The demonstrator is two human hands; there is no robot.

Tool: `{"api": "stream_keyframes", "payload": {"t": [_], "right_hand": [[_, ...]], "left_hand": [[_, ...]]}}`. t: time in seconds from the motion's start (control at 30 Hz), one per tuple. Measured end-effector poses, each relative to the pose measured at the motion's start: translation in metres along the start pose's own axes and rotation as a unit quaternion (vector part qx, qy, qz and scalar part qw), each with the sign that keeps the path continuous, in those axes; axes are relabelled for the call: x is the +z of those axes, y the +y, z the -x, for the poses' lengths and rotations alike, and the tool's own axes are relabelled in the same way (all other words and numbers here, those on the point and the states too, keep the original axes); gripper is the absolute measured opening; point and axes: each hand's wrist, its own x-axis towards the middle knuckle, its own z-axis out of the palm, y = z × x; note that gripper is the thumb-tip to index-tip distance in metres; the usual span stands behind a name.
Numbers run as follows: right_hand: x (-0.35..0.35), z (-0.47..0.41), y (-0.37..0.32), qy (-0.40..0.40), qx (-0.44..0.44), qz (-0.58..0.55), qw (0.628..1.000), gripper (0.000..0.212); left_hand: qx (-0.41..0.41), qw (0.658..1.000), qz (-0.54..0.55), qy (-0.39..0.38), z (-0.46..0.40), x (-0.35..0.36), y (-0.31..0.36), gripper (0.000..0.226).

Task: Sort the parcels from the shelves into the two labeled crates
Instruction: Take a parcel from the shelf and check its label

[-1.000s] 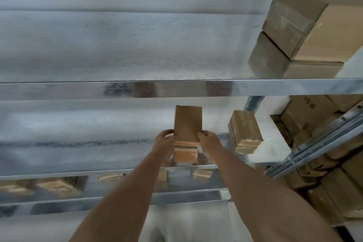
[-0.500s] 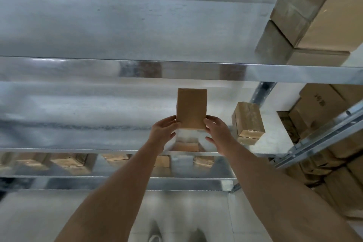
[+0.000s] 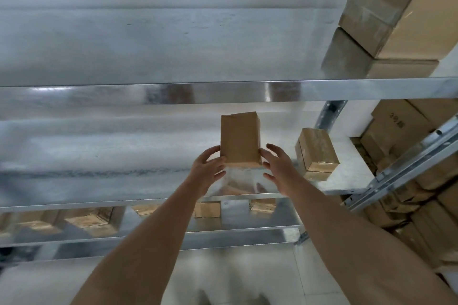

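Note:
A small brown cardboard parcel (image 3: pixel 240 138) stands upright on the middle metal shelf (image 3: pixel 99 181), with its reflection on the shelf below it. My left hand (image 3: pixel 207 168) grips its lower left corner, thumb on the side and fingers curled at the front. My right hand (image 3: pixel 277 168) is at the lower right edge with fingers spread; only the thumb seems to touch the parcel. A second small taped parcel (image 3: pixel 316 151) sits on the same shelf just to the right. No crate is in sight.
A large taped box (image 3: pixel 396 12) sits at the right end of the upper shelf (image 3: pixel 223 91). Several small parcels (image 3: pixel 86 220) lie on the shelf below. Stacked cartons (image 3: pixel 409 126) fill the neighbouring rack on the right, behind a slanted metal rail (image 3: pixel 409 161).
Both hands stay at the parcel's lower end. The right hand's fingers have spread away from it. The view has shifted a little against the shelves.

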Motion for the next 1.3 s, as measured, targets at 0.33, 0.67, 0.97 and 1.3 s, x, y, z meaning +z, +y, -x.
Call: {"api": "stream_keyframes", "payload": {"t": [0.33, 0.67, 0.97, 1.3], "right_hand": [[0.004, 0.008, 0.001, -0.046, -0.01, -0.018, 0.999, 0.037], [-0.005, 0.016, 0.0, -0.008, -0.072, -0.019, 0.997, 0.031], [-0.004, 0.017, -0.001, -0.015, -0.079, -0.021, 0.997, 0.029], [-0.004, 0.013, -0.004, -0.005, -0.053, -0.026, 0.998, 0.072]], "left_hand": [[0.054, 0.98, -0.193, 0.009, -0.003, 0.029, 0.012, 0.051], [0.004, 0.989, -0.128, -0.077, -0.005, 0.036, 0.009, 0.046], [0.02, 0.988, -0.137, -0.071, -0.003, 0.036, 0.008, 0.043], [-0.014, 0.998, -0.011, -0.062, 0.0, 0.024, 0.011, 0.042]]}}
